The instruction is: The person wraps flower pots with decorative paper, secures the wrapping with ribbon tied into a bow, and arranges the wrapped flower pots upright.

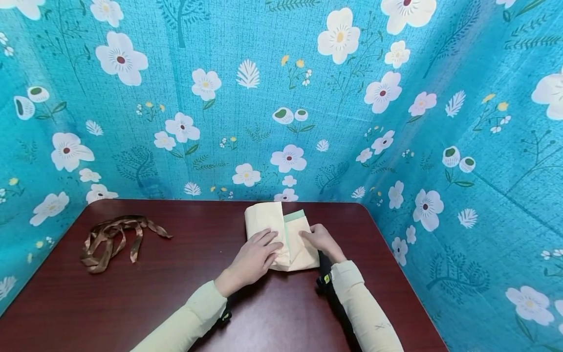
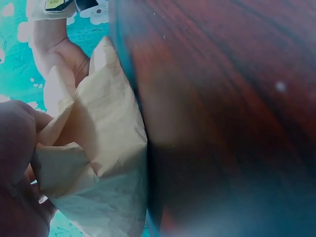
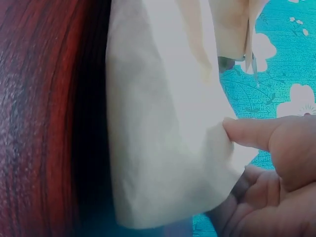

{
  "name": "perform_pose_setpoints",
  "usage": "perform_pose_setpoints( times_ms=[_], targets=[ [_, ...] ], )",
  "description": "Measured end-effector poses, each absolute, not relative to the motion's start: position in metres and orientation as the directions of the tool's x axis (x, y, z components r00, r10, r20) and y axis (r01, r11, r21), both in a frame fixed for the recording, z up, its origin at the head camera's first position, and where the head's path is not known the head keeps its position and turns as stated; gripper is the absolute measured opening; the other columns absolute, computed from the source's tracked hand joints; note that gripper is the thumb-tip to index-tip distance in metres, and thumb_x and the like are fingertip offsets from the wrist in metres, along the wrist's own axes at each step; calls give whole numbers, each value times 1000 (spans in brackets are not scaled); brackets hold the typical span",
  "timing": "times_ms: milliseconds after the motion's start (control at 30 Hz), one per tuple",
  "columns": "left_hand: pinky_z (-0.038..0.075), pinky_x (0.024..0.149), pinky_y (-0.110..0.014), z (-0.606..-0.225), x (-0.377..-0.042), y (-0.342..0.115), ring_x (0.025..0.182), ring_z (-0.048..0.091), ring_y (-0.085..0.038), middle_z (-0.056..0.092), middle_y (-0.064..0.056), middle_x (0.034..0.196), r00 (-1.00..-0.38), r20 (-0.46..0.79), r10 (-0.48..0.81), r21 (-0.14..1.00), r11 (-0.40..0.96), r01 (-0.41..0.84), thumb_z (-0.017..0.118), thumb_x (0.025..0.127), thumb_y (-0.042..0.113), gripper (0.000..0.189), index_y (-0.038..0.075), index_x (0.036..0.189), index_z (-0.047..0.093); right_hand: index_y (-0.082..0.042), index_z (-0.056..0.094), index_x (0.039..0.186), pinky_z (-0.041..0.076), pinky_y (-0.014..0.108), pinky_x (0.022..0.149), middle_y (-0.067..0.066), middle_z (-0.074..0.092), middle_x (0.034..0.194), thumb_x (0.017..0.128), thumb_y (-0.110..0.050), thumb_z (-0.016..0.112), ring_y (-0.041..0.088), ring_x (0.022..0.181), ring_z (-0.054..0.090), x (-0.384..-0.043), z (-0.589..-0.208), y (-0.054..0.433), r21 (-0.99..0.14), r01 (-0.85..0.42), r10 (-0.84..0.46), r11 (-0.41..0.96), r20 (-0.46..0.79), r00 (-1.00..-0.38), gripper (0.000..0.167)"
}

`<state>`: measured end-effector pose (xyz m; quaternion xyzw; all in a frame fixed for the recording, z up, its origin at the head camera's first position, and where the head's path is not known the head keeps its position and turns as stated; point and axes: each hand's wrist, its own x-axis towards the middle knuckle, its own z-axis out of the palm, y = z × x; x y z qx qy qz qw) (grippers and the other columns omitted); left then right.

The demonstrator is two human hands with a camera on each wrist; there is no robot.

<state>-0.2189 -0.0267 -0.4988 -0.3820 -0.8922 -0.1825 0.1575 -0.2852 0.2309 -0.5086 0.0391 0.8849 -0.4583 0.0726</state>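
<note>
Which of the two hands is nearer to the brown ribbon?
The left hand, touching the paper; the right hand pinches the paper's edge away from the ribbon.

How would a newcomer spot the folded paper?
On the dark red table, look near the far edge. The folded paper lies there, under the left hand and pinched by the right hand. It is cream with a green strip, unlike the brown ribbon.

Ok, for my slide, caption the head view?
Left hand on folded cream paper, right hand pinching its edge, brown ribbon lying left.
</note>
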Motion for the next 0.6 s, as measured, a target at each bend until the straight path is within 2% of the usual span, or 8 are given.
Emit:
perform_pose_setpoints(
  times_ms=[200,433,600],
  targets=[
    [33,119,-44,-500,-215,-29,141,46,-36,58,-15,144,-667,438,603,246,633,734,63,99,16,29,12,127,70,7,73,92,41,27,52,-2,50,60,94,-16,70,12,54,46,-282,-503,234,-864,124,-51,488,-170,-984,24],
    [32,120,-42,-504,-217,-25,143,45,-33,58,-13,144,-670,433,603,223,649,728,63,100,17,28,14,127,69,9,74,84,48,26,50,2,61,60,92,-13,73,11,51,55,-276,-497,237,-878,136,-69,458,-188,-980,23],
    [33,120,-43,-503,-218,-21,140,47,-34,59,-15,142,-654,443,613,172,658,733,62,100,16,27,12,126,69,5,70,70,46,27,46,1,57,53,91,-11,73,11,45,53,-273,-492,232,-878,129,-48,460,-170,-984,26]
  ],
)
